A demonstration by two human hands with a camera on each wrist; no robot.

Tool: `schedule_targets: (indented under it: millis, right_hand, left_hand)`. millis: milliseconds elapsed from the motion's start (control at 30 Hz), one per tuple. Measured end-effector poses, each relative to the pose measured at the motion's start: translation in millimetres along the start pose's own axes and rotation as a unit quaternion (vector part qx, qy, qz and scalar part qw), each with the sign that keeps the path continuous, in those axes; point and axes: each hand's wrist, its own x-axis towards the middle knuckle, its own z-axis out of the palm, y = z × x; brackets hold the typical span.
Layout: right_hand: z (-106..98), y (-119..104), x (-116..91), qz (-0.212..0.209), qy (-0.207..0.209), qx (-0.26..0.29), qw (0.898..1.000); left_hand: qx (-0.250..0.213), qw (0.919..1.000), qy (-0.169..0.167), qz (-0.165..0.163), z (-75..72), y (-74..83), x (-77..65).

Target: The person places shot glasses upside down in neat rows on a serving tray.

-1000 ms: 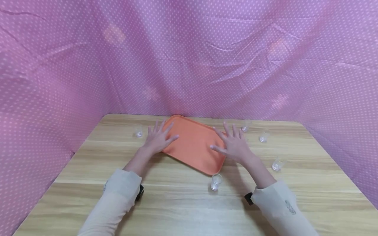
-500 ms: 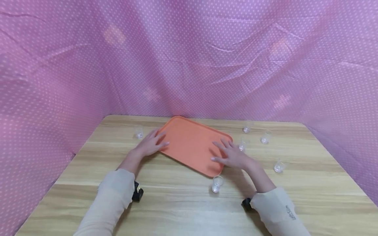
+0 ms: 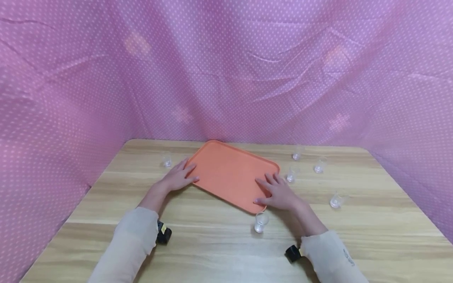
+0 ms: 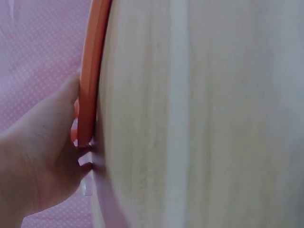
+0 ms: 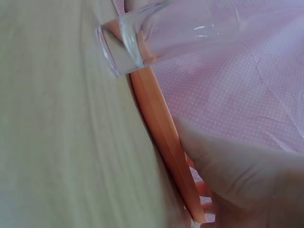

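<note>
An orange rectangular tray (image 3: pixel 230 173) lies slantwise on the wooden table. At its left end is my left hand (image 3: pixel 177 177), thumb over the tray and fingers spread along the edge. My right hand (image 3: pixel 279 194) is at the right end, its spread fingers reaching over the rim. In the left wrist view the thumb lies at the tray rim (image 4: pixel 90 76), with fingertips low beside its end. Close to the near right corner stands a small clear glass (image 3: pixel 261 223), which looms large in the right wrist view, in front of the tray rim (image 5: pixel 161 133).
Another small clear glass (image 3: pixel 167 159) stands left of the tray. Several more are on the right, including one beside the tray (image 3: pixel 291 175) and one farther right (image 3: pixel 336 201). A pink dotted curtain (image 3: pixel 226 78) hangs around the table (image 3: pixel 212 243).
Both hands have come down and toward the near side, onto the tray's two ends. The left hand has also moved left. The tray and glasses show no clear move of their own.
</note>
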Motion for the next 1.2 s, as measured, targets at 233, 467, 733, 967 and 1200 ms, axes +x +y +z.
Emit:
schedule_targets:
  millis: [233, 467, 733, 967, 1200]
  right_hand:
    - [-7.3, 8.6, 4.4, 0.013, -0.006, 0.020, 1.000]
    - [-13.2, 19.4, 4.7, 0.047, 0.004, 0.070, 0.996]
    - [-8.3, 23.1, 1.5, 0.029, 0.019, 0.089, 0.995]
    - [-2.9, 16.0, -6.5, 0.013, 0.016, 0.069, 0.997]
    - [-2.3, 7.4, -6.4, 0.018, 0.000, 0.066, 0.998]
  left_hand:
    - [0.001, 0.9998, 0.013, -0.016, 1.4, 16.5, -8.7]
    - [0.013, 0.9982, 0.038, -0.044, 9.0, 35.4, -16.8]
    - [0.003, 0.9961, 0.047, -0.074, 8.2, 38.2, -17.0]
    - [-0.022, 0.9961, 0.065, -0.055, 10.6, 17.6, -2.8]
    - [-0.056, 0.9947, 0.079, -0.033, 13.7, 8.2, -1.4]
